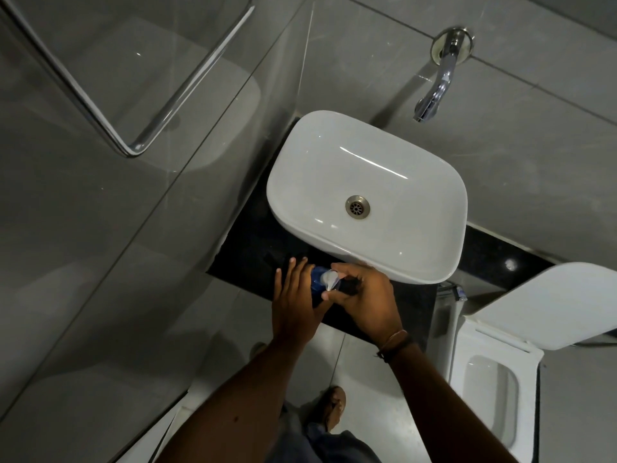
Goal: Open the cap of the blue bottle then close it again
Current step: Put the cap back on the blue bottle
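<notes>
The blue bottle [316, 281] stands on the black counter [253, 248] in front of the white basin, mostly hidden between my hands. My left hand [295, 304] wraps around its left side and holds the body. My right hand [362, 300] comes in from the right, its thumb and fingers pinching the white cap [328, 279] at the bottle's top. Whether the cap is open or closed I cannot tell.
A white basin [430, 255] sits on the counter just behind the bottle, with a chrome wall tap [437, 85] above it. A white toilet with raised lid [547, 309] stands at the right. A glass shower panel with a chrome handle [133, 142] is on the left.
</notes>
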Demonstrator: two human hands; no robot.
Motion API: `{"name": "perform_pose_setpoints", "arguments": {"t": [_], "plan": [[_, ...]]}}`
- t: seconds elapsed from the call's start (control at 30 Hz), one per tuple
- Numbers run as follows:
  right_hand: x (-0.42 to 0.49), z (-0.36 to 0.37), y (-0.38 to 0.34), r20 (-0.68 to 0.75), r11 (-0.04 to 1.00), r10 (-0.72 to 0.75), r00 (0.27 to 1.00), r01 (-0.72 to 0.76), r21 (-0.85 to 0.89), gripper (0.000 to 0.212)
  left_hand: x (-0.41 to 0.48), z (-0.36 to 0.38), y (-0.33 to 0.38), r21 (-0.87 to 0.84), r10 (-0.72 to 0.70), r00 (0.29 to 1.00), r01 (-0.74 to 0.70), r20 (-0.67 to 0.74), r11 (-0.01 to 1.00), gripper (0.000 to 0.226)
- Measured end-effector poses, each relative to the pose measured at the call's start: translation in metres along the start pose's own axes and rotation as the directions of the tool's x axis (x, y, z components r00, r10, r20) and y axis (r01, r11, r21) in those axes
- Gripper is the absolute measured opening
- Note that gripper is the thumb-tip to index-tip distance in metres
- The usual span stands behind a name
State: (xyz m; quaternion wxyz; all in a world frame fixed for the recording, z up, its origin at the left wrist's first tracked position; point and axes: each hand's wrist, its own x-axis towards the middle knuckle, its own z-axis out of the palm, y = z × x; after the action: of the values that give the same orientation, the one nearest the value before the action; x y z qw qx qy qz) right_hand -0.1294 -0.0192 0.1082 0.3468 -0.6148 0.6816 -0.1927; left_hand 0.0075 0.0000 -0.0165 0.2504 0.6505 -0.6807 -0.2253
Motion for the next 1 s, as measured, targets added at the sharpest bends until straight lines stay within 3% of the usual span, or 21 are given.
{"name": "perform_pose_setpoints", "arguments": {"t": [0.23,0.4,0.57,0.7,1.0], "plan": [[-0.004,0.002,-0.005,-0.020,1.000,0.017,1.000,-0.017,-0.010,0.055,0.000,-0.002,0.002,-0.005,0.009,1.000,-0.009,0.000,1.000,0.072],[-0.007,-0.001,0.004,0.006,0.992,0.090,0.996,-0.090,0.087,0.083,-0.002,-0.011,0.008,-0.088,-0.032,0.999,0.034,0.018,0.996,0.093],[-0.010,0.004,0.021,0.054,0.923,0.246,0.968,-0.251,0.291,0.053,-0.006,-0.016,0.016,-0.262,-0.203,0.974,0.223,0.100,0.939,0.095],[-0.012,0.019,0.026,0.196,0.763,0.362,0.911,-0.411,0.499,0.036,-0.008,-0.020,0.014,-0.325,-0.189,0.978,0.207,0.088,0.923,0.086],[-0.008,0.041,0.027,0.217,0.634,0.399,0.891,-0.439,0.636,0.044,-0.006,-0.029,0.015,-0.366,-0.199,0.978,0.209,0.066,0.907,0.075]]}}
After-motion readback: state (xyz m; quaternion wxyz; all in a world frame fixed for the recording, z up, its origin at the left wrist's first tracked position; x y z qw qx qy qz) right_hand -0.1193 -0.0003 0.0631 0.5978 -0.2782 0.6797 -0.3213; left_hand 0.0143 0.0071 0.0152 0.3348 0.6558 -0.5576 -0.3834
